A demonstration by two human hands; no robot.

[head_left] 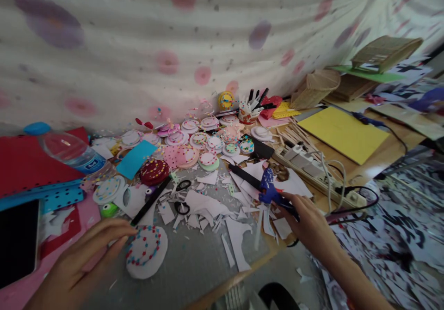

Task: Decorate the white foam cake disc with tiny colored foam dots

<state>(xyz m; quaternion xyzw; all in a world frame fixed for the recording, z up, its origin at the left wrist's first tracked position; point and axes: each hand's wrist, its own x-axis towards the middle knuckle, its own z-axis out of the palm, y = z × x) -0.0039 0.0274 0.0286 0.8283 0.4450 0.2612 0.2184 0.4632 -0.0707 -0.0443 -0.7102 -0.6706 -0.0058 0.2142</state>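
Observation:
My left hand (93, 252) is at the lower left, thumb and fingers pressed together in a pinch. Its fingertips are at the left edge of a white paper disc (152, 261) trimmed with rings of red and blue dots; whether anything small is between them I cannot tell. My right hand (307, 215) has its fingers round the handle of a blue glue gun (268, 190), which lies over white paper scraps (204, 208) on the right. Scissors with black handle rings (181, 207) and a black marker (151, 201) lie between the hands.
Several decorated paper discs (208, 157) crowd the back. A water bottle (74, 150) leans at left, above a phone (19, 240). To the right are a power strip (312, 173) with cables, a yellow sheet (343, 132) and a pen cup (248, 113).

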